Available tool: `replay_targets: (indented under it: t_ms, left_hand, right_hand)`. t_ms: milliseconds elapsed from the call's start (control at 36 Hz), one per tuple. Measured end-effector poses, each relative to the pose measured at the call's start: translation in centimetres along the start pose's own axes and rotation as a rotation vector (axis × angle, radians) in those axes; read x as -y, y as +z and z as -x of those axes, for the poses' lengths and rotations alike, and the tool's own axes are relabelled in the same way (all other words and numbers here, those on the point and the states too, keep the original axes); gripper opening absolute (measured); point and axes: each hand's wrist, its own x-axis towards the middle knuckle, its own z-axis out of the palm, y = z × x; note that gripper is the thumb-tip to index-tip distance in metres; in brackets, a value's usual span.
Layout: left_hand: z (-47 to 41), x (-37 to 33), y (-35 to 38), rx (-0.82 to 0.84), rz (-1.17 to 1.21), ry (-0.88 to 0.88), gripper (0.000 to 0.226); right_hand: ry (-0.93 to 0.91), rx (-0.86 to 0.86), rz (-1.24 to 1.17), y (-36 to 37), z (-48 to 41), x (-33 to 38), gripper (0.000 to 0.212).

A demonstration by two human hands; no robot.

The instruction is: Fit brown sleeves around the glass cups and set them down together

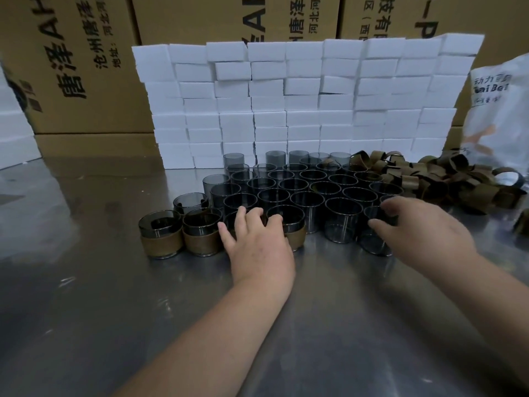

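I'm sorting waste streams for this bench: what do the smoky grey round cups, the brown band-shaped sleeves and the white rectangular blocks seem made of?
Smoky grey round cups: tinted glass, glossy; see-through walls, bright rims.
Brown band-shaped sleeves: matte, finely textured, perhaps cork or faux leather; cannot tell.
White rectangular blocks: matte, likely foam or sponge; soft, uneven edges.

Steel table [86,282], stacked white blocks [300,104], perhaps foam, printed cartons [86,67], bag [498,110]

"唐泽" and "沧州" on cardboard box [83,110]; "动力" on white bag [499,116]
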Motion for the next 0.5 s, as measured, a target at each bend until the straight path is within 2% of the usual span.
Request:
replay_targets:
  t_ms: [167, 278, 333, 389, 444, 500]
  left_hand:
    - [-0.2, -0.1, 0.4, -0.004, -0.040, -0.015, 0.048]
    - [-0.1, -0.4, 0.3, -0.050, 0.016, 0.054, 0.075]
    - [0.1, -0.6, 0.1, -0.072, 0.116, 0.201, 0.082]
    - [0.5, -0.9, -0.1, -0.046, 0.200, 0.376, 0.090]
    - [0.9, -1.2, -0.3, -0.010, 0.277, 0.499, 0.099]
    - [1.2, -1.4, -0.6, 0.014, 0.357, 0.565, 0.110]
  right_hand:
    - [-0.079, 0.097, 0.084, 0.8, 0.2, -0.4, 0.021]
    - [-0.078, -0.039, -0.042, 0.0, 0.3, -0.7, 0.013]
    - [-0.050, -0.170, -0.217, -0.9, 0.7, -0.7, 0.014]
    - [-0.024, -0.241, -0.583, -1.5, 1.1, -0.5, 0.021]
    - [-0.025, -0.218, -0.980, -2.1, 1.7, 0.4, 0.025]
    - [-0.064, -0.138, -1.206, -2.5, 2.4, 1.6, 0.023]
